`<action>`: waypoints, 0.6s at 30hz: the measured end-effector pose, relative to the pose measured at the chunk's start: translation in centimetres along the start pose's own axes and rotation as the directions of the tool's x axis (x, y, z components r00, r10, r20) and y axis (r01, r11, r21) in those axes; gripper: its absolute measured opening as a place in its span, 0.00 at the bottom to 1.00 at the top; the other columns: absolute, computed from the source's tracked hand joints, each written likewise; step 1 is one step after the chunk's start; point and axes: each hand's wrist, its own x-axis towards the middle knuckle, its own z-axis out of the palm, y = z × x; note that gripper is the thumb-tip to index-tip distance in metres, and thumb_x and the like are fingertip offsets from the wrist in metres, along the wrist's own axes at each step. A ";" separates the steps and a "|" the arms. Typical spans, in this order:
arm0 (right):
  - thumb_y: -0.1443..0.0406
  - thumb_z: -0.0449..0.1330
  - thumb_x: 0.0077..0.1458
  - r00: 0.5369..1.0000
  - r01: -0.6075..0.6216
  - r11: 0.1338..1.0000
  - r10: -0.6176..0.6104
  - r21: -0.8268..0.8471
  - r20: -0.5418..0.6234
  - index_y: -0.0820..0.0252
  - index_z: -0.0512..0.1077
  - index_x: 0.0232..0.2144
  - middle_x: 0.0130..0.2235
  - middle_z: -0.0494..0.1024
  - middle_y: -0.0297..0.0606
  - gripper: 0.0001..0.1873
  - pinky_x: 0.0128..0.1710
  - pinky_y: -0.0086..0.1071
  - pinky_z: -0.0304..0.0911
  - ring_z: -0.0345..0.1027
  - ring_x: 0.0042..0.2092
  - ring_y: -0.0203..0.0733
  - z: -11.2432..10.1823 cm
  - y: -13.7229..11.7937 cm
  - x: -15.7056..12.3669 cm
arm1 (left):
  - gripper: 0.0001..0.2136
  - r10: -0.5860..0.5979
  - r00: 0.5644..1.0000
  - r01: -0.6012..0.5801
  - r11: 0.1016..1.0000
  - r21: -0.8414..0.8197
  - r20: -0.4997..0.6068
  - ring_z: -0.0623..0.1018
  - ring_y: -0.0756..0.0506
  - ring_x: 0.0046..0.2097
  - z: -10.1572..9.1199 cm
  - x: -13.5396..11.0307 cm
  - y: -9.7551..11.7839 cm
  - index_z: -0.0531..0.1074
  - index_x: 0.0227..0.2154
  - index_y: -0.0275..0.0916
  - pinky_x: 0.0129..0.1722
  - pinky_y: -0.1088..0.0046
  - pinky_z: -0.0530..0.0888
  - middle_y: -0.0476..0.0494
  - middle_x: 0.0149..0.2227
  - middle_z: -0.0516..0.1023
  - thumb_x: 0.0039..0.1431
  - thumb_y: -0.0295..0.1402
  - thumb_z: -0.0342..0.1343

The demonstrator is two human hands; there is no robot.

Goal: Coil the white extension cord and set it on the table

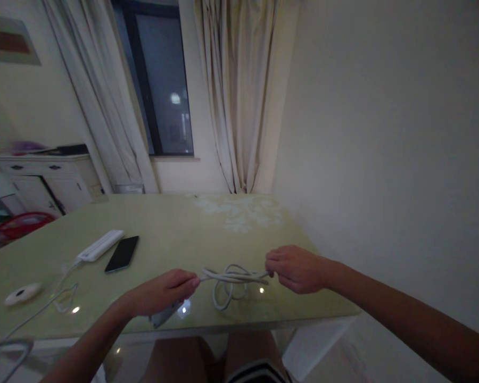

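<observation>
A bundle of white cable (231,279) is stretched between my two hands just above the near edge of a pale green glass-topped table (171,229). My left hand (163,292) is closed, pinching the bundle's left end. My right hand (297,268) is closed on its right end. Loops of the cable hang down and touch the tabletop between the hands. A small grey block (165,315) shows under my left hand; I cannot tell what it is.
A white power strip (100,245) and a black phone (122,254) lie to the left, with a thin cord (62,298) and a small white round device (23,293) further left. A plain wall borders the table's right side. Curtains and a dark window stand behind.
</observation>
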 end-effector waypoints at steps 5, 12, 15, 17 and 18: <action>0.52 0.49 0.71 0.982 -0.077 0.986 0.050 0.148 0.181 0.58 0.74 0.45 0.35 0.80 0.41 0.20 0.30 0.31 0.53 0.71 0.33 0.42 0.3 -4.0 2.2 | 0.18 0.159 0.987 -0.161 0.984 -0.079 -0.027 0.75 0.44 0.44 2.4 1.5 2.9 0.78 0.41 0.39 0.48 0.70 0.72 0.44 0.39 0.79 0.67 0.48 0.52; 0.58 0.55 0.69 0.981 0.034 0.989 -0.061 0.145 0.186 0.55 0.76 0.45 0.38 0.82 0.38 0.12 0.30 0.30 0.54 0.74 0.36 0.41 0.4 -6.2 1.6 | 0.16 0.178 0.983 -0.179 0.983 0.029 0.043 0.77 0.48 0.35 4.2 0.4 3.4 0.80 0.35 0.40 0.37 0.76 0.69 0.47 0.33 0.81 0.69 0.44 0.53; 0.59 0.53 0.70 0.994 0.017 0.994 -0.028 0.110 0.103 0.56 0.76 0.41 0.36 0.81 0.38 0.13 0.34 0.31 0.56 0.74 0.37 0.40 0.3 -3.7 -0.5 | 0.20 0.112 0.992 -0.092 0.959 0.269 -0.059 0.76 0.48 0.31 3.8 -1.1 0.2 0.78 0.30 0.40 0.34 0.75 0.65 0.47 0.28 0.79 0.70 0.48 0.50; 0.60 0.51 0.72 0.997 -0.032 0.996 0.025 0.088 0.074 0.57 0.76 0.39 0.34 0.80 0.38 0.15 0.35 0.31 0.57 0.73 0.36 0.40 0.0 -1.5 -2.4 | 0.23 0.063 0.979 0.010 0.934 0.357 -0.192 0.75 0.47 0.29 2.9 -2.0 -2.4 0.75 0.26 0.40 0.32 0.73 0.64 0.46 0.24 0.76 0.68 0.52 0.49; 0.60 0.51 0.72 0.997 -0.059 0.995 0.055 0.080 0.057 0.58 0.76 0.38 0.33 0.79 0.38 0.16 0.35 0.31 0.58 0.73 0.35 0.40 -0.3 -0.4 -3.4 | 0.24 0.052 0.969 0.043 0.926 0.374 -0.241 0.75 0.46 0.28 2.2 -2.3 -3.6 0.74 0.25 0.40 0.32 0.73 0.64 0.45 0.24 0.75 0.67 0.53 0.49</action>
